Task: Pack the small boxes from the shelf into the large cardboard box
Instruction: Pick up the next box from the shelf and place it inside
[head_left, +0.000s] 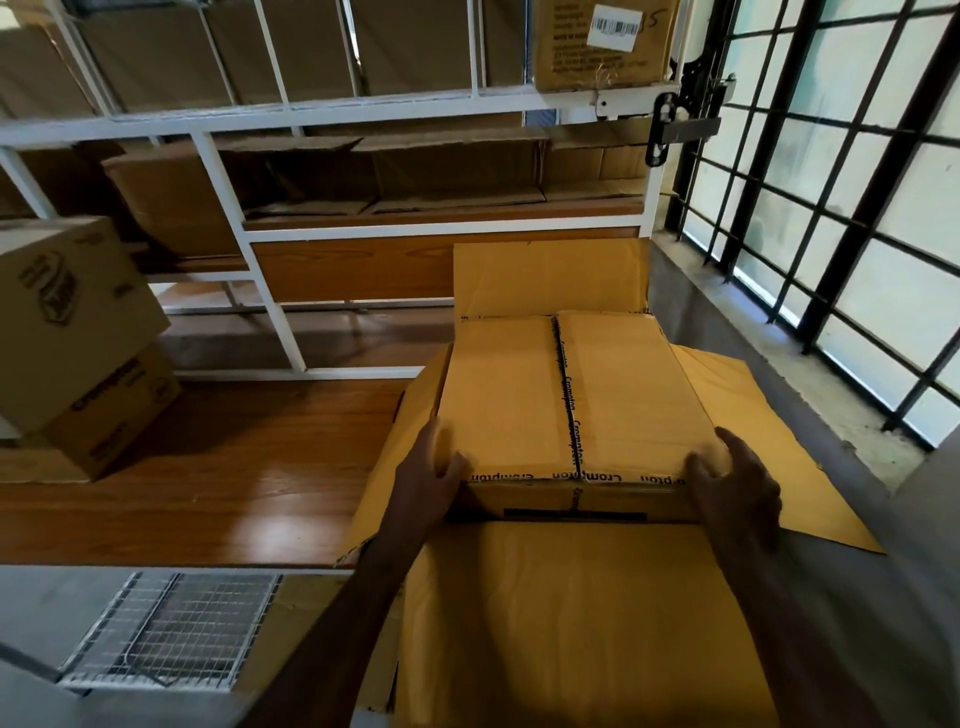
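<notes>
Head view: the left hand (434, 470) and right hand (730, 475) each grip a near corner of a small box (566, 395), which sits in the mouth of the large box (571, 623), whose flaps are spread open. It seems nearly seated. More boxes (322, 176) remain on the shelf (332, 111), so packing looks unfinished; how many are already inside is hidden.
</notes>
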